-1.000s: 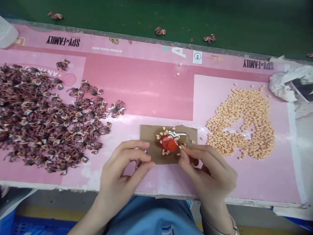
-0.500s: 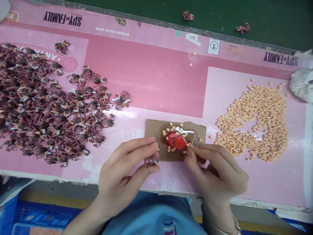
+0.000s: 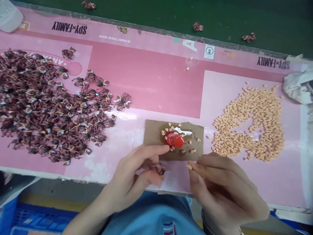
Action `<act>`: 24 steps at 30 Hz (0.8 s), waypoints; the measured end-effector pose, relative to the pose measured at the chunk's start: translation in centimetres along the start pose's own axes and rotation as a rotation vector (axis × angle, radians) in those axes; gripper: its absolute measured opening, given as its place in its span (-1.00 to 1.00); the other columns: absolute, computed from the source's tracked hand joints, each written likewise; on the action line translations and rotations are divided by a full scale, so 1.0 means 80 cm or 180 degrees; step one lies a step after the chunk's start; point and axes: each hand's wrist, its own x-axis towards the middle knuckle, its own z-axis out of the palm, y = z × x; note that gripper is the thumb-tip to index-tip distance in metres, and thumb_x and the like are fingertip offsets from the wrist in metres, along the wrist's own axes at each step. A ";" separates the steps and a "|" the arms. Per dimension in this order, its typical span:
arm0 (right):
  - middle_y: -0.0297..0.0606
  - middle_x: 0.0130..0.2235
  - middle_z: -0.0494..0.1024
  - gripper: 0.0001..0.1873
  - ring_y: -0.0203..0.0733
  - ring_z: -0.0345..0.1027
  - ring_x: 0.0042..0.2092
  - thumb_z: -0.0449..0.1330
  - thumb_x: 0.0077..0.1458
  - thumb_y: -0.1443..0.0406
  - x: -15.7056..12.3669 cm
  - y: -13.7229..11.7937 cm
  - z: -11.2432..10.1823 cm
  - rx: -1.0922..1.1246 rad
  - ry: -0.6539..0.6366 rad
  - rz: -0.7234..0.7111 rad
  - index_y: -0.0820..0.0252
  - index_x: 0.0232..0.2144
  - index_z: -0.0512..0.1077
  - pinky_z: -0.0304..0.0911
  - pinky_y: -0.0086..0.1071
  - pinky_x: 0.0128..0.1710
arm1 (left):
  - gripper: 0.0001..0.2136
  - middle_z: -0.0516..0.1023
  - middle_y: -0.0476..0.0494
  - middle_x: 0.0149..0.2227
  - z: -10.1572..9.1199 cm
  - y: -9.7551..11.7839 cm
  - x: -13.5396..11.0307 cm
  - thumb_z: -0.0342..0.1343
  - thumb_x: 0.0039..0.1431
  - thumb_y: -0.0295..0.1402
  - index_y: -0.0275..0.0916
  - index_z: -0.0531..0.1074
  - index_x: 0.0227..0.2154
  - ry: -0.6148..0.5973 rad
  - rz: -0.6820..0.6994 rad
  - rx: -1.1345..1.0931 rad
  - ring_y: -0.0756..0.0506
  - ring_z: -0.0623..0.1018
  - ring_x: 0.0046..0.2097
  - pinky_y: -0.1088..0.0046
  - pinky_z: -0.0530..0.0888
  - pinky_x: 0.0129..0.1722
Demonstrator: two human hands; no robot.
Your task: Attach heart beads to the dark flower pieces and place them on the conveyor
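Observation:
My left hand (image 3: 133, 178) pinches a small dark maroon figure piece (image 3: 157, 169) between thumb and fingers, just below a brown cardboard square (image 3: 153, 135). My right hand (image 3: 220, 187) is closed in a pinch on a tiny peach-coloured piece (image 3: 188, 166) at its fingertips, a short way right of the left hand's piece. On the cardboard sit a red cap (image 3: 174, 140), a shiny puddle of clear liquid and several loose peach pieces.
A large heap of maroon figure pieces (image 3: 46, 104) covers the left of the pink printed board (image 3: 146, 78). A heap of peach pieces (image 3: 251, 120) lies on the right. A crumpled white cloth (image 3: 297, 86) sits at the far right. Green surface (image 3: 171, 13) lies beyond.
Both hands have drawn back from the cardboard toward me. The right fingertips have left the spot by the red cap with a peach piece in them; the left hand still holds its maroon piece.

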 end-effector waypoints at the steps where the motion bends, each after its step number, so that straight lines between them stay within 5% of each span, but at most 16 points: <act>1: -0.33 -0.41 0.54 -0.81 -0.31 0.43 -0.45 0.26 0.13 0.57 0.001 -0.003 -0.001 0.0159 -0.0063 0.0024 0.21 -0.32 0.52 0.42 -0.40 -0.48 | -0.61 0.51 0.02 -0.30 0.002 -0.002 -0.003 0.17 0.40 -0.20 0.09 0.37 0.25 -0.0050 -0.0103 -0.0393 0.04 0.57 -0.36 0.55 0.63 -0.20; 6: -0.35 -0.41 0.56 -0.90 -0.37 0.46 -0.44 0.25 0.24 0.48 0.008 -0.010 0.005 0.1053 -0.0571 0.0217 0.21 -0.28 0.52 0.46 -0.49 -0.43 | -0.59 0.50 0.08 -0.36 0.016 -0.005 -0.016 0.37 0.17 -0.13 0.01 0.37 0.01 -0.0150 -0.0476 -0.1763 0.08 0.53 -0.44 0.67 0.53 -0.38; 12: -0.31 -0.42 0.53 -0.79 -0.38 0.48 -0.44 0.15 0.41 0.32 0.002 -0.007 0.014 0.1681 -0.0599 0.0244 0.24 -0.28 0.52 0.49 -0.55 -0.41 | -0.44 0.44 0.08 -0.44 0.010 0.003 -0.014 0.52 -0.04 -0.05 -0.18 0.19 -0.43 -0.0199 -0.1313 -0.2161 0.07 0.50 -0.48 0.67 0.48 -0.50; 15: -0.31 -0.40 0.55 -0.84 -0.36 0.49 -0.44 0.18 0.38 0.35 0.003 -0.001 0.005 0.1572 -0.0572 0.0265 0.23 -0.27 0.53 0.49 -0.51 -0.44 | -0.56 0.47 0.03 -0.39 -0.005 0.010 -0.003 0.50 0.07 -0.24 -0.22 0.27 -0.46 -0.0484 -0.1435 -0.1865 0.04 0.58 -0.42 0.62 0.56 -0.42; 18: -0.30 -0.38 0.58 -0.89 -0.31 0.48 -0.46 0.22 0.29 0.42 0.005 0.004 -0.004 0.1180 -0.0461 0.0286 0.19 -0.26 0.55 0.48 -0.44 -0.48 | -0.80 0.57 -0.06 -0.35 -0.017 0.015 0.005 0.42 0.19 -0.33 -0.22 0.49 -0.37 -0.0224 -0.1092 -0.1162 0.00 0.63 -0.34 0.55 0.63 -0.27; 24: -0.33 -0.38 0.58 -0.78 -0.30 0.48 -0.46 0.24 0.13 0.54 0.001 0.003 -0.005 0.0606 -0.0290 0.0259 0.14 -0.29 0.55 0.46 -0.42 -0.48 | -0.77 0.65 -0.19 -0.36 -0.013 0.019 0.005 0.30 0.30 -0.13 -0.19 0.65 -0.30 0.0136 -0.0775 -0.0537 -0.07 0.65 -0.36 0.52 0.61 -0.40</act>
